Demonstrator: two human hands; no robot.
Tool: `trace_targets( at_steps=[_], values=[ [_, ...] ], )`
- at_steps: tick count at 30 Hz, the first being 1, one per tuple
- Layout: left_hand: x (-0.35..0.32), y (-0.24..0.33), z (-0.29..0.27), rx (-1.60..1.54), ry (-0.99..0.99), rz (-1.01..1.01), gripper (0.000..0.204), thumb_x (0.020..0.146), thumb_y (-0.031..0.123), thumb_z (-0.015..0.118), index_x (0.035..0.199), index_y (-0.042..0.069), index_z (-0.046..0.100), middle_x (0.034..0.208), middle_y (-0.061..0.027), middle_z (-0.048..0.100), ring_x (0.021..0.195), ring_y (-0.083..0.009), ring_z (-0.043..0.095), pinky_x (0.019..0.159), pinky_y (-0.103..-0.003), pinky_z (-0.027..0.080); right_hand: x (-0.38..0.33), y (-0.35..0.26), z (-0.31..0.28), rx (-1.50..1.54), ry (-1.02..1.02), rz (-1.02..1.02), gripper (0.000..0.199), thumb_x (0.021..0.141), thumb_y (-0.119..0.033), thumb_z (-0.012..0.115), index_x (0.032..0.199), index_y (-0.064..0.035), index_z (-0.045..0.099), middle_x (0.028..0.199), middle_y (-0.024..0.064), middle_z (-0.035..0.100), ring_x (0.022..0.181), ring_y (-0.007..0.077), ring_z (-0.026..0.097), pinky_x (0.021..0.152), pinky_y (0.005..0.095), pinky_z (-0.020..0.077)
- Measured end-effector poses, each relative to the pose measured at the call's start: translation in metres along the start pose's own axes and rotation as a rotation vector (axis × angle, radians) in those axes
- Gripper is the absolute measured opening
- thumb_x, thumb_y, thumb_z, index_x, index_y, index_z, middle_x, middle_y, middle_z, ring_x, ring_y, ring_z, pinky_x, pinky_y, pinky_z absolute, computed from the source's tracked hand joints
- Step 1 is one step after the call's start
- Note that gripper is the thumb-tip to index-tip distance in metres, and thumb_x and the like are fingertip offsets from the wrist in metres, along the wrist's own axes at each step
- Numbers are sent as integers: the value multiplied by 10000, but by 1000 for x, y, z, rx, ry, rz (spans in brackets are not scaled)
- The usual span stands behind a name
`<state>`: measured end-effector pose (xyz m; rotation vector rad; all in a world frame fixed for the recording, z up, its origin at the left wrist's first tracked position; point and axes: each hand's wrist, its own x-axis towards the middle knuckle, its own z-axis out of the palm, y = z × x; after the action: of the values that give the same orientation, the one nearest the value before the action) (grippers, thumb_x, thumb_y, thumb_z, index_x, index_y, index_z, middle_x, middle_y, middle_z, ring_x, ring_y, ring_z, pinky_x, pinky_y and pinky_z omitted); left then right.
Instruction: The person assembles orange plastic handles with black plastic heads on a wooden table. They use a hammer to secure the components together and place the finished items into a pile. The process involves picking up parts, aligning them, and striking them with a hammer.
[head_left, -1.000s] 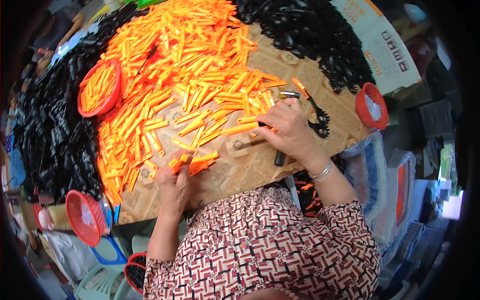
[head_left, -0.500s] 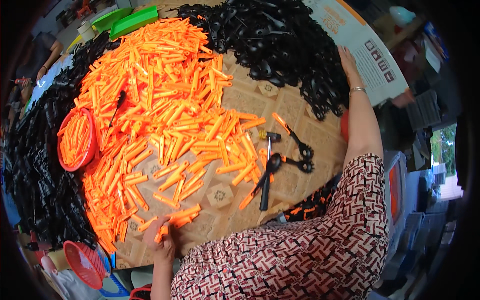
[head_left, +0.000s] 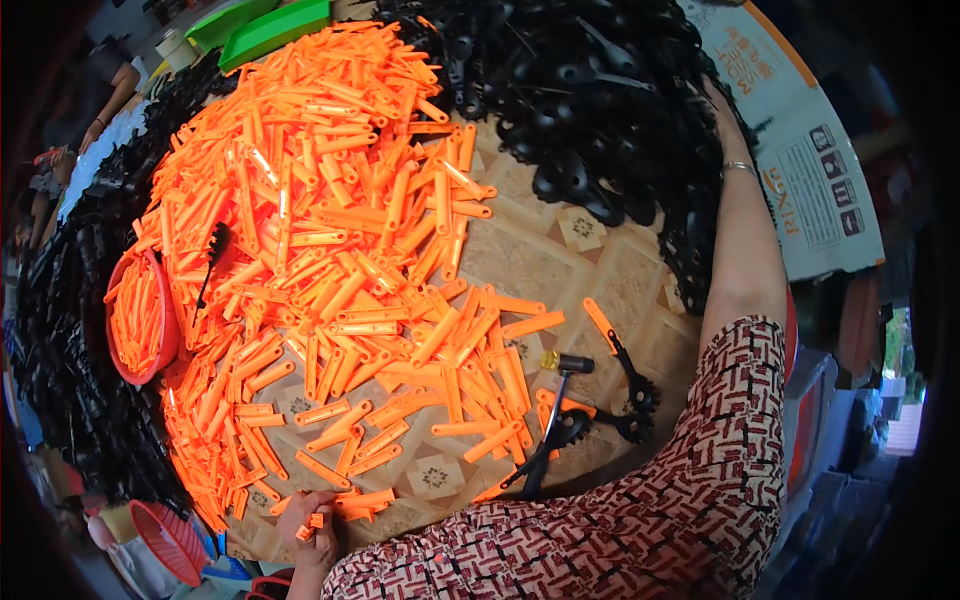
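A broad heap of orange plastic strips (head_left: 330, 250) covers the patterned tabletop (head_left: 560, 260). At the near edge my left hand (head_left: 312, 528) is closed on a few orange strips. My right arm stretches along the right side, and my right hand (head_left: 714, 102) lies in the pile of black plastic parts (head_left: 590, 90) at the far right. Its fingers are partly buried, so its grip is unclear. A small hammer (head_left: 556, 410) with a black handle lies free on the table. Beside the hammer lie two joined orange-and-black pieces (head_left: 622, 362).
A red basket (head_left: 140, 322) of orange strips sits at the left, ringed by more black parts (head_left: 70, 380). Another red basket (head_left: 165, 542) is at the lower left. Green trays (head_left: 270, 25) lie at the far edge and a printed cardboard box (head_left: 815, 150) at the right. Another person's arm (head_left: 112, 92) shows far left.
My right hand has left the hammer, which now lies on the table, and has reached out to the black pile at the far right. My left hand stays on orange strips.
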<state>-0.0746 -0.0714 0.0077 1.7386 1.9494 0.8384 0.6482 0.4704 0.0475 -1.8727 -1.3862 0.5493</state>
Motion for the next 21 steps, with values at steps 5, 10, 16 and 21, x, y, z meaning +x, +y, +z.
trace_targets(
  at_steps=[5, 10, 16, 21],
  values=[
    [10, -2, 1, 8, -40, 138, 181, 961, 219, 687, 884, 62, 735, 721, -94, 615, 628, -264, 618, 575, -353, 469, -50, -24, 7, 246, -41, -60, 572, 1031, -353, 611, 1554, -155, 494, 1557, 86, 518, 1374, 208, 547, 1114, 327, 407],
    [18, 3, 2, -50, -39, 165, 145, 959, 201, 701, 922, 63, 727, 727, -91, 611, 647, -265, 627, 585, -358, 477, -74, -41, 36, 27, -61, -33, 573, 858, -353, 834, 1355, -107, 693, 1329, 58, 684, 1096, 135, 623, 924, 312, 485],
    [12, -4, 3, -78, -29, 179, 56, 903, 92, 723, 942, 52, 720, 819, -111, 681, 724, -284, 676, 655, -362, 520, -126, -85, 84, 37, -145, -109, 499, 813, -493, 831, 1289, -374, 735, 1035, 52, 713, 1019, 172, 658, 909, 354, 503],
    [12, -5, 2, -152, -63, 157, 68, 912, 76, 719, 966, 35, 712, 864, -119, 695, 767, -295, 679, 702, -363, 529, -152, -96, 109, -282, -36, -241, 617, 809, -705, 715, 1370, -456, 648, 1335, 108, 590, 1206, 294, 622, 1043, 469, 466]
  ],
)
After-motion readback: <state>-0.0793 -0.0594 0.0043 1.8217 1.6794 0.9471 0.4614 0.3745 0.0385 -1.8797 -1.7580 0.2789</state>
